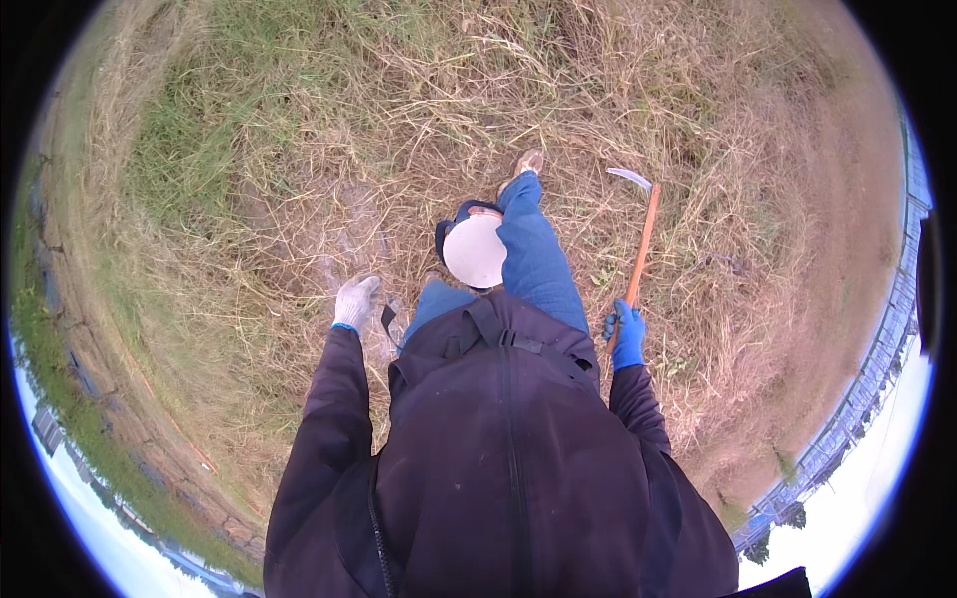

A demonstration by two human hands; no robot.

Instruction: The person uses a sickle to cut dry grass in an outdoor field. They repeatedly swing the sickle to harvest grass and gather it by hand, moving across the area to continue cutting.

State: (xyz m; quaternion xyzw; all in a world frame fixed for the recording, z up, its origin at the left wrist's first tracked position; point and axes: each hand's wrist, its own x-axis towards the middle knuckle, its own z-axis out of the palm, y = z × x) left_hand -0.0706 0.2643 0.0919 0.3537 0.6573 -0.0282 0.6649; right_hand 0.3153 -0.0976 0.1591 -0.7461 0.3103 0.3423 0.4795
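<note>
My right hand (629, 334), in a blue glove, grips the lower part of a sickle's wooden handle (641, 254). The sickle's curved metal blade (629, 177) points leftward at the far end, over dry grass. My left hand (357, 300) wears a whitish knit glove with a blue cuff edge. It hangs beside my left thigh, its fingers bent; no object shows in it, though the palm is hidden. Between my legs is a round pale disc (474, 253) with dark strap-like parts around it. My right leg in blue jeans (542, 258) is set forward, ending in a light brown shoe (531, 160).
Flattened dry grass (448, 127) covers the ground around my feet. Taller green grass (183, 149) grows ahead to the left. A dark strap end (388, 317) dangles near my left thigh. A fence-like structure (875, 374) runs along the far right.
</note>
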